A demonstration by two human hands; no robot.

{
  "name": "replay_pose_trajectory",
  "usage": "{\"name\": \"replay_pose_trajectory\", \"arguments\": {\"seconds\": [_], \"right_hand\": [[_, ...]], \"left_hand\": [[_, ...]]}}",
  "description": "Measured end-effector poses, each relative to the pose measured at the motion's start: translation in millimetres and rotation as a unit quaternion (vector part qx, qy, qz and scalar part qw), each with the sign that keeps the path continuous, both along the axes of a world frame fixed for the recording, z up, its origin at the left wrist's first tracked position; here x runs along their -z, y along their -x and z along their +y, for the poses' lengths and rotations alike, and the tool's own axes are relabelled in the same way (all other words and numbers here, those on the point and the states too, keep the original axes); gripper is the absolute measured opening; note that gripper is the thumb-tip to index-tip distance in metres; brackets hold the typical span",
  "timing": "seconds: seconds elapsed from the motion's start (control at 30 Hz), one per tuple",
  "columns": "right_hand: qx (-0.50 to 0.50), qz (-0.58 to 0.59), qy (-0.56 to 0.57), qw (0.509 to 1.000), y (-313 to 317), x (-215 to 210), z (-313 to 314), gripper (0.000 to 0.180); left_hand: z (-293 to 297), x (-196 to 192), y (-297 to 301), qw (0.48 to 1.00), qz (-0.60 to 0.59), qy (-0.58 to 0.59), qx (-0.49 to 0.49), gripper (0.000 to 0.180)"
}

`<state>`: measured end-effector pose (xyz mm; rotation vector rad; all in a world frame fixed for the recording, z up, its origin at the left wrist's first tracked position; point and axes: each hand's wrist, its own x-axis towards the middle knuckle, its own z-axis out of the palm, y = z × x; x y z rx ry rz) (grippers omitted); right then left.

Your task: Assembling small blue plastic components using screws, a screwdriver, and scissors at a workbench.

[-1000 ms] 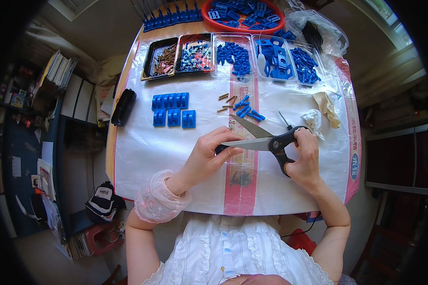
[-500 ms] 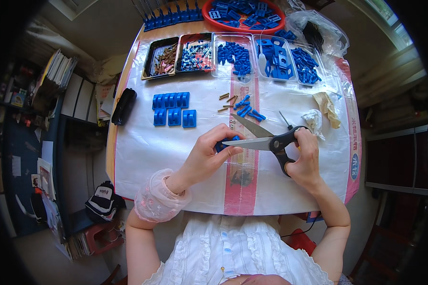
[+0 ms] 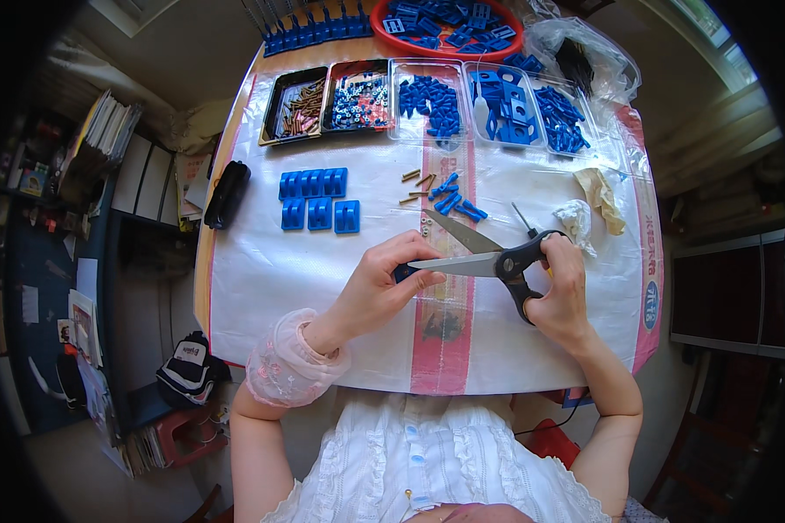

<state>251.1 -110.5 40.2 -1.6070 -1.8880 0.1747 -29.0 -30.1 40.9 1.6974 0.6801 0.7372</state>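
Note:
My right hand (image 3: pixel 560 292) grips the black handles of a pair of scissors (image 3: pixel 516 265), whose blades are spread apart and point left. The lower blade reaches across to my left hand (image 3: pixel 391 277). Closed fingers of that hand hold a small blue plastic part (image 3: pixel 403 272), mostly hidden behind fingers and blade. Beyond the hands lie several loose blue plastic pieces (image 3: pixel 449 200), some brass-coloured pins (image 3: pixel 417 186) and small pale nuts (image 3: pixel 426 225). Two rows of blue blocks (image 3: pixel 315 199) stand to the left of them.
Along the far side are a black tray of brass-coloured pins (image 3: pixel 303 112), a tray of small nuts (image 3: pixel 358 100) and clear boxes of blue parts (image 3: pixel 429 105). Behind them sits a red basin (image 3: pixel 518 44). A screwdriver (image 3: pixel 523 218), crumpled white tissue (image 3: pixel 574 225) and black case (image 3: pixel 228 195) lie around.
My left fingers have shifted slightly, and less of the blue part shows between them. The scissors stay spread in nearly the same place.

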Motion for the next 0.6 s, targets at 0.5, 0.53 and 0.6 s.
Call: {"name": "replay_pose_trajectory", "arguments": {"seconds": [0.5,0.53,0.6], "right_hand": [[-0.002,0.001,0.005,1.000,0.4,-2.1,-0.7,0.041],[-0.003,0.003,0.003,1.000,0.3,-1.6,-0.8,0.041],[-0.005,0.005,-0.001,1.000,0.1,-1.0,-0.8,0.042]], "left_hand": [[1.4,-5.6,0.1,1.000,-0.020,0.023,-0.005,0.019],[1.5,-5.7,0.0,0.999,-0.022,0.023,-0.004,0.019],[1.7,-5.7,-0.1,0.999,-0.024,0.024,-0.002,0.018]]}}
